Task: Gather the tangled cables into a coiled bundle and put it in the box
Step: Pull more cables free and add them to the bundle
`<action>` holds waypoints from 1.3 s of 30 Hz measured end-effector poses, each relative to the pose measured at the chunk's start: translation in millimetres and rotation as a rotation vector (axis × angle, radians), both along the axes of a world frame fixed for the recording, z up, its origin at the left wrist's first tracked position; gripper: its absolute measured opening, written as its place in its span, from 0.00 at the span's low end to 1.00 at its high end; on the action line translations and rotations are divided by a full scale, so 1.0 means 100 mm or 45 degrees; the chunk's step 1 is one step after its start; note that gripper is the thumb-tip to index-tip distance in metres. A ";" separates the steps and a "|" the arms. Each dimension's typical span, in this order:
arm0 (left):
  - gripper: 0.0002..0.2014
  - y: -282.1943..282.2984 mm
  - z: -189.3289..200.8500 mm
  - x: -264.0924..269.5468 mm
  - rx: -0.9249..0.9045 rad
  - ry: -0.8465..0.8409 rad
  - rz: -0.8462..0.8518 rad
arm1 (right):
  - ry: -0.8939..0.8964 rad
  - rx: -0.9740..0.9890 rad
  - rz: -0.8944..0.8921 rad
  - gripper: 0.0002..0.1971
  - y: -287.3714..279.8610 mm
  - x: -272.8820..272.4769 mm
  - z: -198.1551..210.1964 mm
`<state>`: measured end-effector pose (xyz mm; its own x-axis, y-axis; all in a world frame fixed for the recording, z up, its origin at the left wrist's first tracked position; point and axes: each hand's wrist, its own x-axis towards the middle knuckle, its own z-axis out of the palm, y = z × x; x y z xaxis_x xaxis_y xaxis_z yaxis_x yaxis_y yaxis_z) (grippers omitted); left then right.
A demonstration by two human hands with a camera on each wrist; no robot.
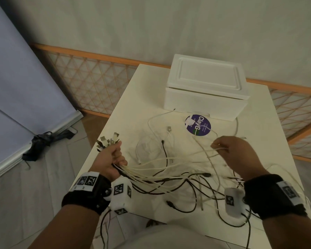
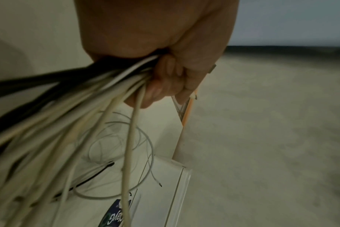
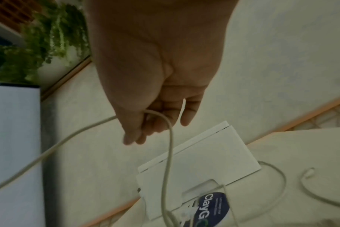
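My left hand (image 1: 113, 157) grips a thick bunch of white and black cables (image 1: 162, 178) over the table's left edge, with their plug ends (image 1: 107, 141) sticking up past the fist; the left wrist view shows the fist (image 2: 165, 79) closed round the strands (image 2: 87, 99). My right hand (image 1: 226, 148) hovers above the table's middle right and pinches one white cable (image 1: 207, 155); in the right wrist view that cable (image 3: 170, 145) loops over the fingers (image 3: 144, 129). The white foam box (image 1: 206, 88) stands at the table's far side with its lid on.
Loose white and black cables (image 1: 158, 146) sprawl over the white table (image 1: 133, 105), some hanging off the near edge. A round purple sticker (image 1: 197, 125) lies in front of the box. An orange lattice fence (image 1: 90, 81) and a grey panel (image 1: 16, 78) stand left of the table.
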<state>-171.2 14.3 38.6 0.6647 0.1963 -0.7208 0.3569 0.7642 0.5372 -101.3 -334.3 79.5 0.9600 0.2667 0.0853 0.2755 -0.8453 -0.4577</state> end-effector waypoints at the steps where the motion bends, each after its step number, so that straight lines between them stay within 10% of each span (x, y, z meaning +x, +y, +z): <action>1: 0.22 0.01 0.00 -0.01 0.001 0.001 0.002 | -0.069 0.085 -0.042 0.04 -0.03 -0.01 0.02; 5: 0.23 0.00 -0.01 -0.05 0.006 0.020 0.004 | 0.038 0.297 -0.239 0.28 -0.04 0.00 0.00; 14: 0.23 -0.06 -0.05 -0.13 0.007 0.028 -0.061 | 0.756 1.225 -0.186 0.10 0.24 -0.09 -0.05; 25: 0.22 -0.30 0.02 -0.17 0.051 -0.034 -0.208 | 0.385 1.698 0.044 0.11 0.20 -0.10 0.12; 28: 0.23 -0.36 0.05 -0.19 0.069 -0.055 -0.191 | 0.601 1.913 0.175 0.12 0.15 -0.10 0.22; 34: 0.22 -0.59 0.16 -0.20 0.059 -0.037 -0.147 | 0.744 1.675 0.220 0.29 0.14 -0.05 0.17; 39: 0.22 -0.67 0.13 -0.28 0.106 0.035 -0.048 | 0.428 1.711 0.279 0.17 -0.07 0.03 0.37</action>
<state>-199.7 -52.3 51.3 0.6529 0.2314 -0.7212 0.4003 0.7029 0.5879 -98.4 -341.8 116.0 0.9352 0.3111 0.1693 0.0603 0.3311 -0.9417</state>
